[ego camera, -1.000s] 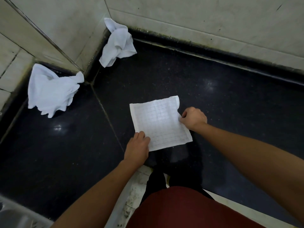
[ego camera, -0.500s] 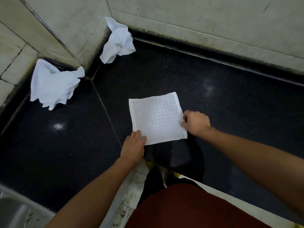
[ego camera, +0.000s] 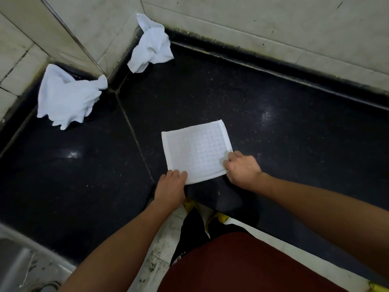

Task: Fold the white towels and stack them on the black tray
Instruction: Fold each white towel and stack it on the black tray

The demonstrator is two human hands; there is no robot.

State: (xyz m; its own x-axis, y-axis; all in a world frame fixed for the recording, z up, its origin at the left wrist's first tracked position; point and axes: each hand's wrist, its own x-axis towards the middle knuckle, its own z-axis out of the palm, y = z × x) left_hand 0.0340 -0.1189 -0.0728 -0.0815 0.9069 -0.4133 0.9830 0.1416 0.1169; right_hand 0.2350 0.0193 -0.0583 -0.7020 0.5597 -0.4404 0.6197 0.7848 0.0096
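Note:
A white waffle-weave towel (ego camera: 196, 149) lies flat as a folded square on the black counter (ego camera: 284, 131). My left hand (ego camera: 170, 187) pinches its near left corner, fingers over the edge. My right hand (ego camera: 242, 168) grips its near right corner with curled fingers. Two crumpled white towels lie farther back: one large towel (ego camera: 67, 96) at the left against the wall, one smaller towel (ego camera: 150, 44) in the corner. No black tray is visible apart from the dark surface.
Tiled walls (ego camera: 263, 24) close the counter at the back and left. A seam (ego camera: 134, 131) runs across the dark surface. A steel sink edge (ego camera: 19, 260) shows at the lower left. The counter's front edge (ego camera: 280, 234) is close to my body.
The towel's raised far right corner has been laid flat. Both hands have slid back along the towel to its near corners.

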